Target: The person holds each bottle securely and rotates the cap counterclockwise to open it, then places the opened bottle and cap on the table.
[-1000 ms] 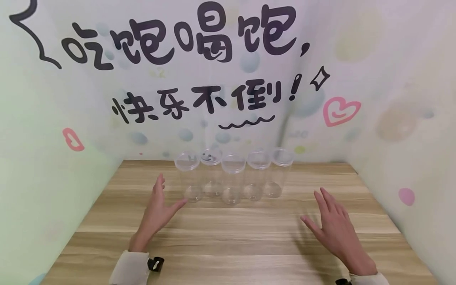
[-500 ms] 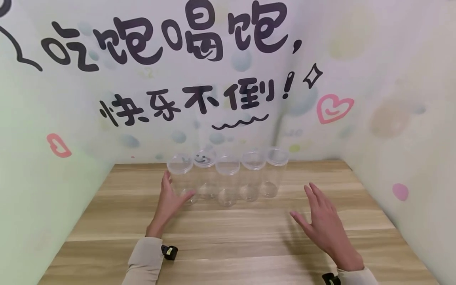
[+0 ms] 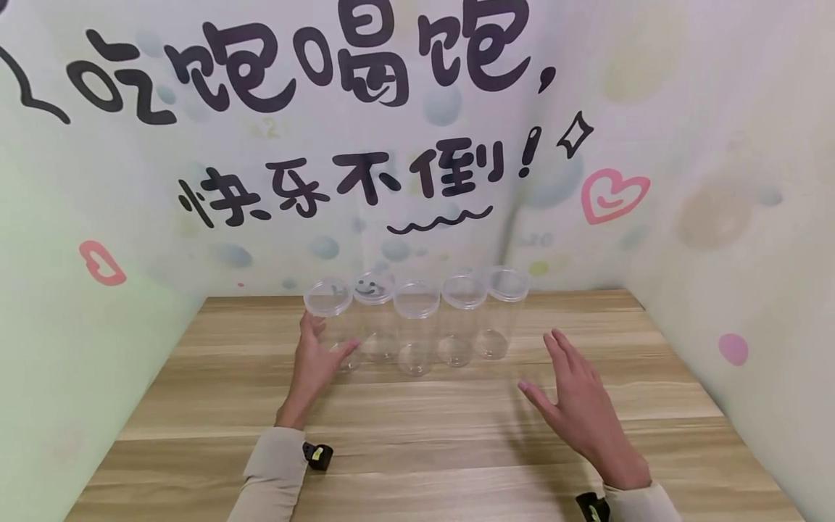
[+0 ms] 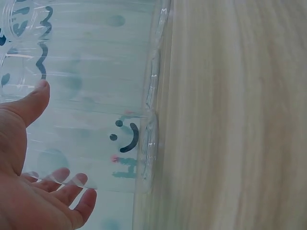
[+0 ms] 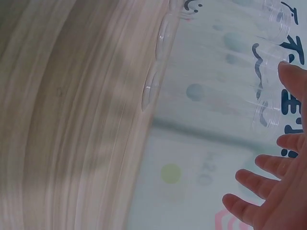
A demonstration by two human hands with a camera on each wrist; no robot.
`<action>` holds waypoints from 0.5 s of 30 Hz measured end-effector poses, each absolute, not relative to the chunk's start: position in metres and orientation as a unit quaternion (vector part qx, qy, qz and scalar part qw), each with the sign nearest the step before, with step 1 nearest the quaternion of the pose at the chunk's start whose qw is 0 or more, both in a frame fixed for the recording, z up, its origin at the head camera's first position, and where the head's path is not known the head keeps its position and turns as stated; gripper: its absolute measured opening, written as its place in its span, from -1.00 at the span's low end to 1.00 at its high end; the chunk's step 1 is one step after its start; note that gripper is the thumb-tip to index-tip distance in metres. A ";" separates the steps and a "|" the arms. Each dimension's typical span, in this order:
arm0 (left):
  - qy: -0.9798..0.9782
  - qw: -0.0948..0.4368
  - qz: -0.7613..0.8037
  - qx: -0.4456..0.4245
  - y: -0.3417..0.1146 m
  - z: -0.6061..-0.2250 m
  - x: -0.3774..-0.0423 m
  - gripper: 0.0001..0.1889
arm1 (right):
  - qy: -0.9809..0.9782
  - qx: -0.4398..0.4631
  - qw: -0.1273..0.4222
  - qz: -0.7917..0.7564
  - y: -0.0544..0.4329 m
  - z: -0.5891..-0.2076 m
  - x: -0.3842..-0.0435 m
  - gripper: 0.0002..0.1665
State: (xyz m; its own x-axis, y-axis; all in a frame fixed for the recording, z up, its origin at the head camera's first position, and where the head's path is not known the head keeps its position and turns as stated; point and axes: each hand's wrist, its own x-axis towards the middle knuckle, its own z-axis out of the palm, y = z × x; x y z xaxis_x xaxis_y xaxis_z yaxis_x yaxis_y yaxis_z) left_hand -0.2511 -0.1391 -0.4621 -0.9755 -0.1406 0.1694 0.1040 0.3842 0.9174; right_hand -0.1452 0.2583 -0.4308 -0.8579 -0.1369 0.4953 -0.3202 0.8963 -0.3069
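Observation:
Several clear plastic jars with wide pale rims stand upright in a close, slightly staggered row at the back of the table. My left hand (image 3: 315, 368) is at the leftmost jar (image 3: 329, 299), thumb in front and fingers on its far left side. In the left wrist view, the thumb and spread fingers of the left hand (image 4: 19, 158) lie either side of the clear jar wall (image 4: 103, 165). My right hand (image 3: 586, 417) is held apart from the rightmost jar (image 3: 507, 285), fingers extended and thumb out. The right wrist view shows the right hand's (image 5: 283, 187) fingers spread, holding nothing.
The wood-grain table (image 3: 404, 449) ends at a printed backdrop (image 3: 261, 254) with black lettering, close behind the jars. Side panels (image 3: 750, 290) rise at left and right. A black strap device (image 3: 318, 457) sits at the left wrist, another (image 3: 593, 507) at the right.
My left hand has moved right, from beside the row to the leftmost jar. My right hand has drifted a little left toward the row. The jars stay in their row.

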 end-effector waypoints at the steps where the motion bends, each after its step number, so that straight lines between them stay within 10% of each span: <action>1: -0.825 0.111 -0.554 0.012 -0.139 -0.462 -0.251 0.08 | -0.944 0.122 0.238 0.194 0.257 -0.431 -0.146 -0.01; 15: -0.826 0.126 -0.550 0.011 -0.147 -0.457 -0.240 0.05 | -0.943 0.131 0.233 0.197 0.248 -0.428 -0.150 0.00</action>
State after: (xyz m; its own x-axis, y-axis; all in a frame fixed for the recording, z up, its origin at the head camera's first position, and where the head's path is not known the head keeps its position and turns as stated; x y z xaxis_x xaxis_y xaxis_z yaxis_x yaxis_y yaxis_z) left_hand -0.2398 -0.1465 -0.4572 -0.9681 -0.1561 0.1959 0.1207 0.3947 0.9108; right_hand -0.1499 0.2479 -0.4277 -0.8575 -0.1548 0.4906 -0.3384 0.8880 -0.3113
